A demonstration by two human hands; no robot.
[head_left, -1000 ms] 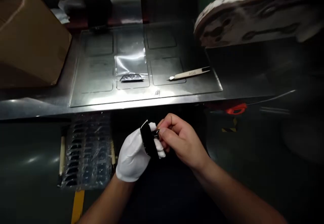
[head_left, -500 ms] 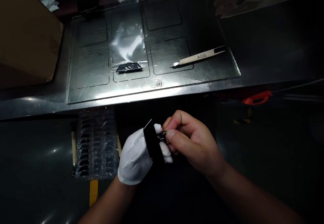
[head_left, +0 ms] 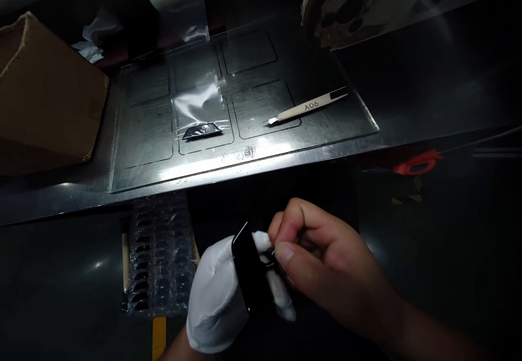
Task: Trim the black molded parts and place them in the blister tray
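Note:
My left hand (head_left: 216,290), in a white glove, is closed around a glossy black panel (head_left: 252,274) that stands tilted on edge below the table front. White-gloved fingertips show on the panel's far side. My bare right hand (head_left: 326,268) pinches something small and dark at the panel's right side, close to those fingertips; its exact kind is hidden by the thumb and fingers. On the table lies a clear plastic bag (head_left: 198,103) with a similar black trapezoid piece (head_left: 203,131) at its near end. To the right of it rests a pale tool marked A06 (head_left: 308,107) with a thin metal tip.
The bag and tool lie on a glass sheet (head_left: 142,149) with dark rectangular outlines. A cardboard box (head_left: 53,100) stands at left. Clear trays of dark pieces (head_left: 163,263) sit below the table edge. A red handle (head_left: 418,164) hangs at right; a round machine part (head_left: 346,7) is above.
The view has tilted up, so the table and both hands appear lower. My left hand still holds the panel, and my right hand keeps its pinch beside it.

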